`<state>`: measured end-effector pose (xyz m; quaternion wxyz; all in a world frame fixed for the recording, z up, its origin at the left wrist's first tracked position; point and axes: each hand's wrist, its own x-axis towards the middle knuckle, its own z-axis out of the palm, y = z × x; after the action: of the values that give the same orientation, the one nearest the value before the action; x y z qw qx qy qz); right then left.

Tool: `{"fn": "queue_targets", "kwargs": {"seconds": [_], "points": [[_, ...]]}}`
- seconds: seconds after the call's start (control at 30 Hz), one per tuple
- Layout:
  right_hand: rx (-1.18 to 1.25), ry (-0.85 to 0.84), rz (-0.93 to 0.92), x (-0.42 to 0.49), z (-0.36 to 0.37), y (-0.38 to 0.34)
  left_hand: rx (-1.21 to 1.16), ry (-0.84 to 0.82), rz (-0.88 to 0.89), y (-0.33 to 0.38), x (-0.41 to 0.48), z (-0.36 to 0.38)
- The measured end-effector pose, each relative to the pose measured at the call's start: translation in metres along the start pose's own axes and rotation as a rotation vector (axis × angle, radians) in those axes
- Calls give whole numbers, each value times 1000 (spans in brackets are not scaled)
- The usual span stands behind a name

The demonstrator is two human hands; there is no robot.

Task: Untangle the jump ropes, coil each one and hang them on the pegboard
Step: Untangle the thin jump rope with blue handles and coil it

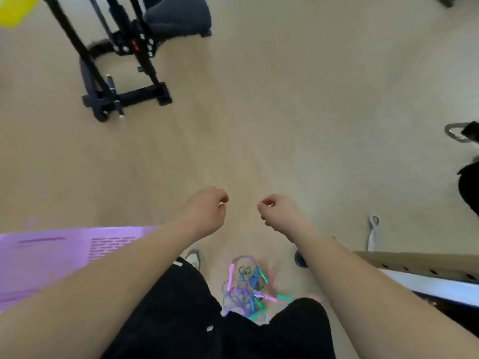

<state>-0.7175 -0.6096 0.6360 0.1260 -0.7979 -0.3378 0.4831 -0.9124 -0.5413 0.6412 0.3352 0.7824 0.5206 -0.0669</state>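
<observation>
A tangled pile of jump ropes [246, 288] in purple, pink, blue and green lies on the floor between my legs, low in the view. My left hand [207, 207] and my right hand [278, 211] are held out in front of me, well above the pile, with their fingers curled. Nothing shows in either hand. A light brown pegboard [420, 265] with holes lies flat at the lower right, past my right forearm.
A purple sheet with printed text [59, 257] lies on the floor at the left. A black wheeled stand [124, 94] is at the far left. White scissors [373, 229] lie on the floor at the right. Dark objects sit at the right edge.
</observation>
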Motion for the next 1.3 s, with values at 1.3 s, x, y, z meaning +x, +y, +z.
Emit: {"fn": "queue_targets", "kwargs": {"seconds": [1.3], "points": [[365,287,671,154,413,435,836,-804,926,-186,220,547]]}}
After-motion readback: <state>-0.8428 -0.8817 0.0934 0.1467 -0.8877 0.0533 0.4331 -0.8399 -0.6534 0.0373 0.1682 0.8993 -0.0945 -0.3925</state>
